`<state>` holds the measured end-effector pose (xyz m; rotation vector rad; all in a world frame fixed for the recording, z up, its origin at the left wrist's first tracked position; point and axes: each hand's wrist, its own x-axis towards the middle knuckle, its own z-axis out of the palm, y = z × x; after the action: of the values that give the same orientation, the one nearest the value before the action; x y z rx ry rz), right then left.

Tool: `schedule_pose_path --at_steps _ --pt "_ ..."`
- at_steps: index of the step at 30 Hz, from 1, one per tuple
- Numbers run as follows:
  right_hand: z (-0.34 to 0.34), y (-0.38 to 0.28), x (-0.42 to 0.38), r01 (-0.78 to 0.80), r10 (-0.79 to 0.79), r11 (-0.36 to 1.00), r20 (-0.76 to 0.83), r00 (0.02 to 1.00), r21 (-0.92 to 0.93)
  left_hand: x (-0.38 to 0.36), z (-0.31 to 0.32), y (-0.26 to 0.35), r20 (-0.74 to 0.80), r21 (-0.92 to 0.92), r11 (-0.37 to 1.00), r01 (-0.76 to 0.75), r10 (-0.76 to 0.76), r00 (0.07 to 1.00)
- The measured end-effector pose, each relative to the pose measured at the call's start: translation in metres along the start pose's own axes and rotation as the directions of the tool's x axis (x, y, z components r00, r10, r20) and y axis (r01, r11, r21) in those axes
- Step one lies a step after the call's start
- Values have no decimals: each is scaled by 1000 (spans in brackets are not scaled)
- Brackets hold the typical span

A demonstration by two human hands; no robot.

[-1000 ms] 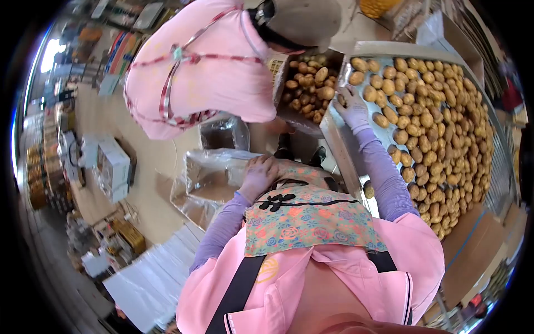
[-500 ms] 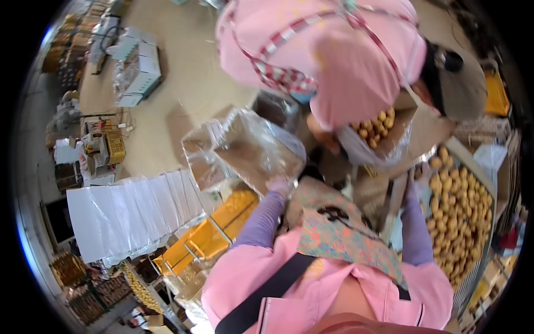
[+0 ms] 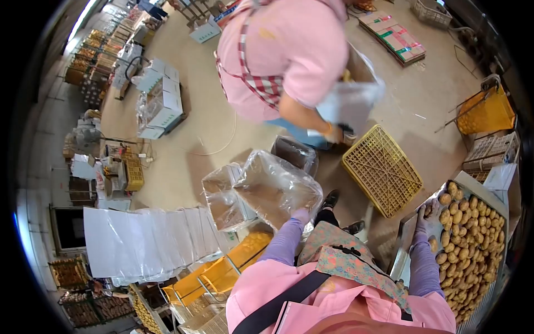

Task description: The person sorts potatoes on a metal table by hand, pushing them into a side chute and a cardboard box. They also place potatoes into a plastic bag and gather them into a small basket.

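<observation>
My left hand (image 3: 301, 216) grips the near rim of an open cardboard box (image 3: 261, 192) lined with clear plastic; its fingertips are partly hidden. No contents show in this box. On the right, my right hand (image 3: 426, 217) is closed over the metal edge (image 3: 406, 239) of a sorting table, close beside a heap of potatoes (image 3: 470, 245). An upturned yellow plastic crate (image 3: 382, 170) lies on the floor ahead. Beyond it, a co-worker in a pink top (image 3: 283, 50) carries a plastic-lined box (image 3: 353, 97) with some potatoes visible inside.
Another lined box (image 3: 222, 195) and a dark plastic-lined container (image 3: 295, 153) stand around mine. Flat white cartons (image 3: 150, 242) are lined up at left, near a yellow sling on a metal frame (image 3: 217, 270). Flattened cardboard (image 3: 392, 38) lies on the far floor.
The co-worker has straightened and moved away with the box of potatoes, uncovering the yellow crate. Both my hands keep their places on the box and the metal edge while my view shifts.
</observation>
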<state>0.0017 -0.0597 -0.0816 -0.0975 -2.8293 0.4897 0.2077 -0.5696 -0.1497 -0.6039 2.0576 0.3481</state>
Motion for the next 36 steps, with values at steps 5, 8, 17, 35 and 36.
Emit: schedule_pose_path --at_steps 5,8,17,35,36 --pt "-12 -15 5 19 -21 993 14 1000 116 -46 -53 51 -84 228 937 -265 290 953" --pt "-17 -23 6 16 -14 988 -20 1000 156 -95 -64 110 -33 378 833 -404 448 894" --pt "-38 -31 4 -60 43 977 89 995 206 -24 -44 240 180 773 224 -593 819 544" --pt "-55 -46 10 -142 148 980 -35 988 136 21 -68 356 746 550 -308 -777 599 290" --pt "-53 -48 8 -174 180 975 -31 983 135 31 -66 362 727 578 -299 -760 612 312"
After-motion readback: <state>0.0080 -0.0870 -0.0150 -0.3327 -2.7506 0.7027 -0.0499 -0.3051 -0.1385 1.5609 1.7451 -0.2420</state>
